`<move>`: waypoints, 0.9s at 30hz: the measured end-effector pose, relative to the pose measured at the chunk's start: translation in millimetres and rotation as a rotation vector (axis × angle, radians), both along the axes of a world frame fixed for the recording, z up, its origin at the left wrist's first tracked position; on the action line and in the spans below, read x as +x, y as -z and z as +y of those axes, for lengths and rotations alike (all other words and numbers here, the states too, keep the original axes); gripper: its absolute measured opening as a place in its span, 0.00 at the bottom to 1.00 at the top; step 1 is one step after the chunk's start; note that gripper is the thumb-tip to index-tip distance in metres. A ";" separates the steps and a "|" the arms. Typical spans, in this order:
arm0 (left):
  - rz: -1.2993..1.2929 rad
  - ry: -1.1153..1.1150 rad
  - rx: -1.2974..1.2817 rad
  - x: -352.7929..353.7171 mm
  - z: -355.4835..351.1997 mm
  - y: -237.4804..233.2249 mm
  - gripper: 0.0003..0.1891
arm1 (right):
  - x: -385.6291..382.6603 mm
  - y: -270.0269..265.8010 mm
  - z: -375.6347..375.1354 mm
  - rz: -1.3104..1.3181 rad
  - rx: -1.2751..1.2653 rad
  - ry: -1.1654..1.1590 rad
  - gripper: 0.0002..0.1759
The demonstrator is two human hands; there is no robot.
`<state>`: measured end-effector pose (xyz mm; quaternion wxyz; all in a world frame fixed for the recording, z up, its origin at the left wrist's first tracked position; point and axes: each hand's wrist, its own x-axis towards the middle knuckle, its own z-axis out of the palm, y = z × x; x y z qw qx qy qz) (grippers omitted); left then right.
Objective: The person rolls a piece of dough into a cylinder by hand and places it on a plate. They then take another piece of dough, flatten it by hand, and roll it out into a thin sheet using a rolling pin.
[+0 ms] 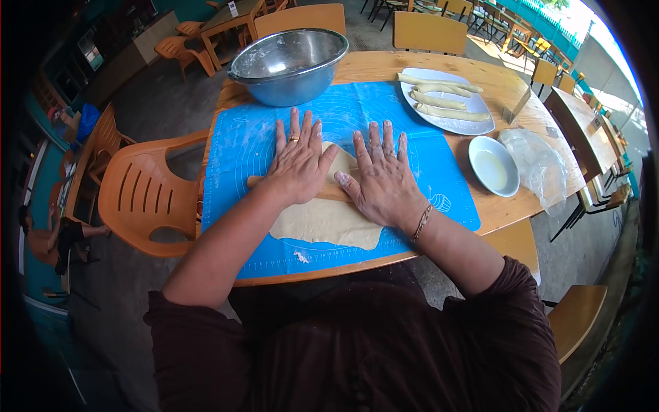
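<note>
A flat sheet of pale dough [326, 224] lies on a blue printed mat [240, 233]. Across it runs a wooden rolling pin [333, 190], largely covered by my hands. My left hand [300, 161] rests palm down on the pin's left part, fingers spread and pointing away from me, with a ring on one finger. On the right part, my right hand [386, 177] presses palm down in the same way, its fingers apart and flour on the fingertips. The two thumbs are close to each other over the dough. Part of the dough shows beyond the pin, between my hands.
A metal bowl [288, 84] stands at the mat's far left. To the far right, a white plate [473, 125] holds several dough strips. Nearer are a small white bowl [493, 167] and a clear plastic bag [539, 165]. An orange chair [147, 196] stands left; a person sits farther left.
</note>
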<state>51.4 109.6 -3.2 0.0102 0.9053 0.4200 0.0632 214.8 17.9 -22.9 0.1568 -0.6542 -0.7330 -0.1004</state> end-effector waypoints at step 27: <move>-0.284 0.271 0.079 -58.0 -41.3 -27.2 0.13 | 30.4 -38.5 -30.9 0.144 0.128 -0.302 0.09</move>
